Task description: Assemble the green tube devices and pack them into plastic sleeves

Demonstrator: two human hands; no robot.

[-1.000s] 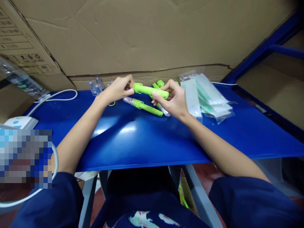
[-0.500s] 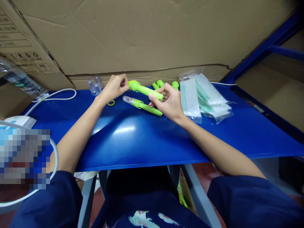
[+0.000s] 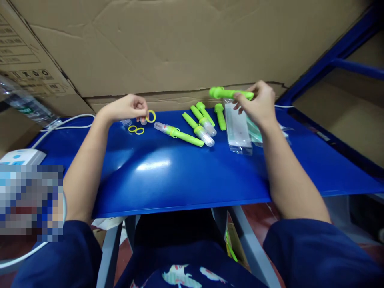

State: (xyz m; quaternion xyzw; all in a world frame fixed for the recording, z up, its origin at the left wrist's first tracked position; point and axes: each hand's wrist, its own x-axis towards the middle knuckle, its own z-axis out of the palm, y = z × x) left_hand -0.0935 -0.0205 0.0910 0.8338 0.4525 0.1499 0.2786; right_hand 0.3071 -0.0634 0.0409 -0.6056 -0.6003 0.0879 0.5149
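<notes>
My right hand [image 3: 258,105] is closed on a bright green pen-shaped tube [image 3: 229,93], held level above the clear plastic packets [image 3: 238,128] at the back right of the blue table [image 3: 168,172]. My left hand [image 3: 127,108] pinches a yellow rubber ring [image 3: 151,116] at the back left. Two more yellow rings [image 3: 135,129] lie just below that hand. A green tube with a clear cap [image 3: 178,133] lies in the middle, and several more green tubes [image 3: 202,120] lie behind it.
Large cardboard boxes [image 3: 168,48] wall off the back. A white cable [image 3: 64,124] and a white device [image 3: 16,157] sit at the left, beside a clear plastic bottle [image 3: 25,102]. A blue rack frame [image 3: 336,56] rises at the right. Small clear caps [image 3: 126,122] lie by my left hand.
My hands have parted. The right hand carried the green tube up and to the right over the packets. The left hand let go of it and now pinches a yellow ring.
</notes>
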